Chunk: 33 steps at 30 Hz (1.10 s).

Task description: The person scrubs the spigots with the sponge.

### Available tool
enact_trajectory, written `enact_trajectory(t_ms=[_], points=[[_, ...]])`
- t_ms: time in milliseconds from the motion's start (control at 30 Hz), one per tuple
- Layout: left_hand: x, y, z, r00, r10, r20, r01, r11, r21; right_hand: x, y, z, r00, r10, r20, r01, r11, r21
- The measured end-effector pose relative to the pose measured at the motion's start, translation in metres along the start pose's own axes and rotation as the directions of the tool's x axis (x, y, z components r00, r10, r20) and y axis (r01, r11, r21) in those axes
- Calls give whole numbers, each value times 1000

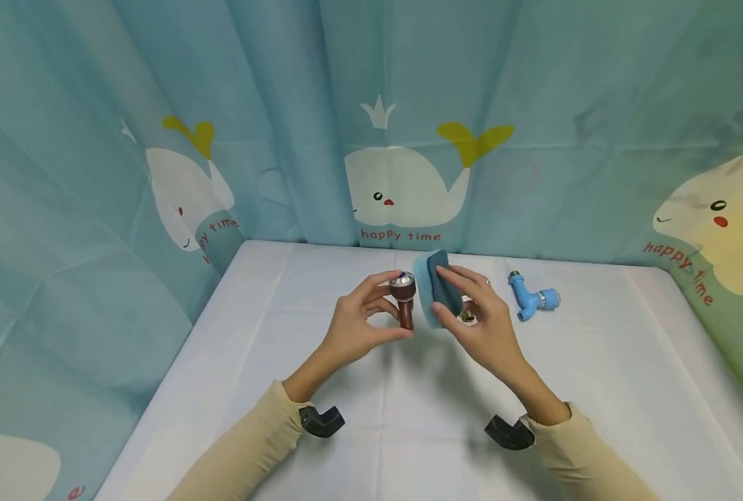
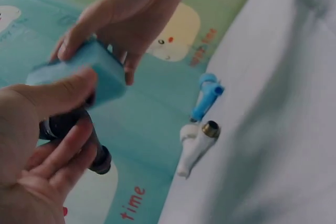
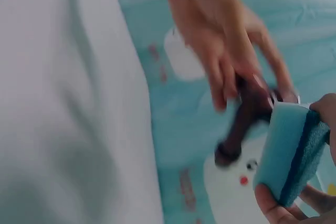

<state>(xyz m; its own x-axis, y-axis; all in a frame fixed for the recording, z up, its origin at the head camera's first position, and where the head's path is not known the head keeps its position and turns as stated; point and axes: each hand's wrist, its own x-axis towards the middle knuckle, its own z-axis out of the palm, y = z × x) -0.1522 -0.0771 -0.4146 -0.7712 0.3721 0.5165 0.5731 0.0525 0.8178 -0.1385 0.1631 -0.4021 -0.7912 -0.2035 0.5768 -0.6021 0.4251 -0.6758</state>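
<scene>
My left hand [image 1: 355, 323] holds a dark brown tap [image 1: 405, 312] with a silver-capped knob, thumb at one end and fingers at the other. Facing it, my right hand [image 1: 487, 330] grips a two-layer blue sponge [image 1: 426, 289], its darker side toward the palm. In the right wrist view the pale face of the sponge [image 3: 283, 140] is close to the brown tap [image 3: 244, 124]; whether they touch I cannot tell. A white tap [image 2: 197, 148] with a brass threaded end lies on the table, mostly hidden behind my right hand in the head view.
A light blue tap [image 1: 529, 299] lies to the right of my right hand, near the back of the white-covered table [image 1: 321, 459]. Behind and beside the table hangs a blue-green curtain [image 1: 296, 104] printed with whales.
</scene>
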Motion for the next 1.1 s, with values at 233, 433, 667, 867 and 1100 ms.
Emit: enact_trajectory(t_ms=[233, 433, 667, 867, 1100], points=[[0, -4, -5, 996, -9, -85, 15, 998, 68, -13, -8, 8, 988, 0, 155, 2, 1000, -14], [2, -4, -11, 995, -1, -101, 15, 990, 140, -13, -4, 3, 980, -64, 190, 79, 994, -71], [3, -4, -13, 997, 25, -74, -1, 952, 306, -13, -2, -3, 970, -94, 226, 124, 985, -121], [5, -3, -11, 995, 98, -29, -74, 885, 459, -7, -6, -7, 939, -92, 331, 155, 973, -170], [6, -3, -7, 992, 122, 7, -107, 834, 541, -6, -5, -13, 919, -63, 388, 145, 971, -188]])
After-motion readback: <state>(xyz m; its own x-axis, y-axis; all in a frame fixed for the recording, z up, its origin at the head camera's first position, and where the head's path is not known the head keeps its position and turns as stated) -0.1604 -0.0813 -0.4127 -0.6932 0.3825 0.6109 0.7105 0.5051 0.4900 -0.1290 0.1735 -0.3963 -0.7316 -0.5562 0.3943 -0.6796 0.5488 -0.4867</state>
